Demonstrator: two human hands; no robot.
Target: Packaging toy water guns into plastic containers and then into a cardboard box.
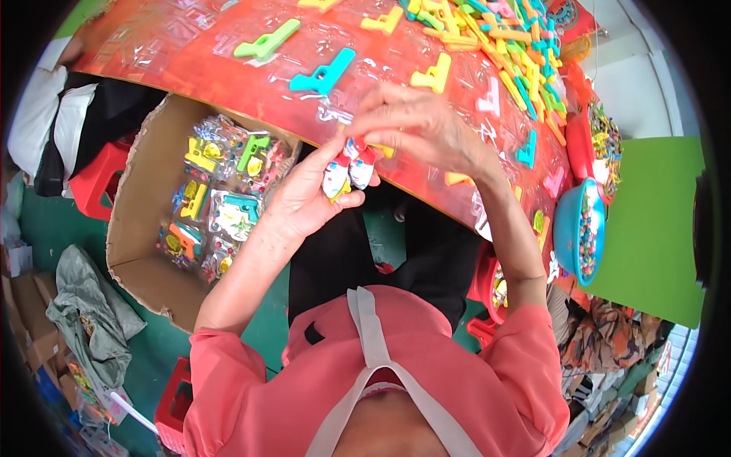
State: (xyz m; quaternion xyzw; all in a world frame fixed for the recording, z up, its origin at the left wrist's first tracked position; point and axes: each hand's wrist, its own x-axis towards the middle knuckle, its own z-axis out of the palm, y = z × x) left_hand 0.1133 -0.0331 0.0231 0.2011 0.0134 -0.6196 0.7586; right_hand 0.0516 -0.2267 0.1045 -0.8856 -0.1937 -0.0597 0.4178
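My left hand (301, 194) is closed around a few small white toy figures (359, 169) with red and blue parts, a bit of yellow showing among them. Just above, the fingers of my right hand (422, 126) are pinched together at the top of the figures; whatever is between the fingertips is too small to make out. Both hands are over the near edge of the red table (221, 76). Beyond them, on clear plastic blister trays, lie a teal toy pistol (323, 72), a green toy pistol (266, 39) and a yellow toy pistol (432, 73).
To the left stands an open cardboard box (141, 206) with several packed toy sets inside. A heap of coloured toy parts (502, 38) covers the far right of the table. At the right edge sits a blue basin (567, 228) of small coloured balls. Red stools (99, 183) stand on the green floor.
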